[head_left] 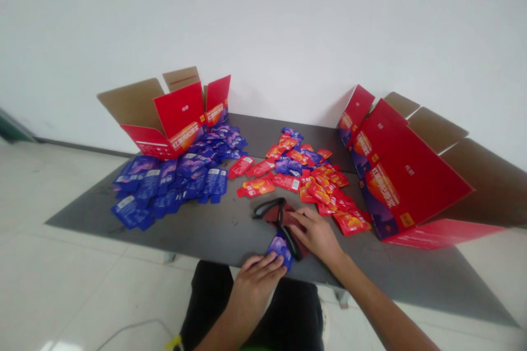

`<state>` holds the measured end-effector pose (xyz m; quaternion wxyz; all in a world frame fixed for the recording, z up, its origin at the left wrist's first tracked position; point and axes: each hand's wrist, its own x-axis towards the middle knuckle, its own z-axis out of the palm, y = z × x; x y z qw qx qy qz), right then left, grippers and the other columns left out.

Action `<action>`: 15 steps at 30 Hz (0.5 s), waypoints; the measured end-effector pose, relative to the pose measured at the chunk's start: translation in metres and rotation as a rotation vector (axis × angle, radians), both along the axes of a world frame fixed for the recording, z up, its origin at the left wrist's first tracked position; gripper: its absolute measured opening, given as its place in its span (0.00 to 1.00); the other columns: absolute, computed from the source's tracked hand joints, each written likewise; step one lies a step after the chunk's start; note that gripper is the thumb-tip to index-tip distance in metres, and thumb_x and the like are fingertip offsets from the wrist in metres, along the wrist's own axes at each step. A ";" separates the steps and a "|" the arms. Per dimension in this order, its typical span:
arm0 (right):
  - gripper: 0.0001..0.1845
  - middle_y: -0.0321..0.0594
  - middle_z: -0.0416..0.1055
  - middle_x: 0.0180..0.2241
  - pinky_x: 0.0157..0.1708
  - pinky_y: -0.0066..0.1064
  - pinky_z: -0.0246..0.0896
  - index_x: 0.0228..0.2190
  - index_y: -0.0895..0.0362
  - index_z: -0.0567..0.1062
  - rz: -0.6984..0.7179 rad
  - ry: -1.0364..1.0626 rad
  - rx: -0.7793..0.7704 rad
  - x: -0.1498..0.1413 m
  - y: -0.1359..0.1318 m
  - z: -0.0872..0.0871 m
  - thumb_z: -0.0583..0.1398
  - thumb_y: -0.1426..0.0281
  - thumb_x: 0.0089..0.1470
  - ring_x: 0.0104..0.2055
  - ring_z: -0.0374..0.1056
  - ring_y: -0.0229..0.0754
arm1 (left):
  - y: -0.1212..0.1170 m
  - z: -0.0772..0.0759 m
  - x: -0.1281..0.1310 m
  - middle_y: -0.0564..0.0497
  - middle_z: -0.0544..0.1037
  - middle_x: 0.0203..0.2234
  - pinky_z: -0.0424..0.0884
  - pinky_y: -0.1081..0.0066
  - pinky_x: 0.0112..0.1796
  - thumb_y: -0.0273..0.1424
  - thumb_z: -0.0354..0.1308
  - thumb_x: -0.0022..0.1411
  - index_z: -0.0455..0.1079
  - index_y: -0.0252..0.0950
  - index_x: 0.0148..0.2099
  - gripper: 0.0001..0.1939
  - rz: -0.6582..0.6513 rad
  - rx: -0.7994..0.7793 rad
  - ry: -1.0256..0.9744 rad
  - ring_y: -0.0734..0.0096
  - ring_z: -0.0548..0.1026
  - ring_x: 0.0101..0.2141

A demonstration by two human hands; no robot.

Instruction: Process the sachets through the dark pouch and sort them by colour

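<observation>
Near the table's front edge, my left hand [260, 274] has its fingers over a blue-purple sachet [280, 248], gripping it. My right hand [315, 231] is closed on a dark-red item with curved black edges [297, 245]; it looks like tinted glasses, though blur hides the details. The item partly overlaps the top of the sachet. Beyond my hands lie loose red-orange sachets [257, 187], several of them face down. A mixed heap of red and blue sachets [302, 156] is further back.
A large pile of blue sachets [164, 189] covers the left of the grey table [222, 238]. Open red cartons [180, 115] stand behind that pile. More open red cartons [411, 180] line the right side, flaps spread. A white wall [272, 27] rises behind the table.
</observation>
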<state>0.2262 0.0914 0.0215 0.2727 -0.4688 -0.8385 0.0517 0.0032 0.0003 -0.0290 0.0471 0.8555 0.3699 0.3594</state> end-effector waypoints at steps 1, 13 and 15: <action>0.13 0.45 0.76 0.42 0.43 0.39 0.74 0.49 0.53 0.77 -0.015 -0.022 0.015 0.004 0.009 0.003 0.60 0.67 0.63 0.44 0.74 0.48 | 0.000 0.001 -0.001 0.50 0.83 0.48 0.72 0.66 0.51 0.25 0.45 0.75 0.76 0.40 0.52 0.18 -0.002 0.015 0.001 0.67 0.79 0.51; 0.15 0.44 0.75 0.44 0.44 0.36 0.73 0.51 0.53 0.76 0.014 -0.049 -0.041 -0.001 -0.001 0.000 0.61 0.67 0.63 0.45 0.73 0.46 | -0.001 -0.001 -0.001 0.51 0.83 0.47 0.72 0.64 0.51 0.21 0.47 0.72 0.77 0.41 0.52 0.19 0.010 -0.040 0.033 0.67 0.80 0.50; 0.14 0.45 0.76 0.43 0.43 0.39 0.73 0.49 0.55 0.77 -0.056 -0.090 -0.001 0.007 0.013 0.006 0.60 0.67 0.64 0.44 0.74 0.48 | 0.000 0.001 -0.002 0.49 0.83 0.49 0.73 0.65 0.51 0.22 0.46 0.73 0.76 0.40 0.53 0.19 -0.004 -0.010 0.024 0.67 0.79 0.51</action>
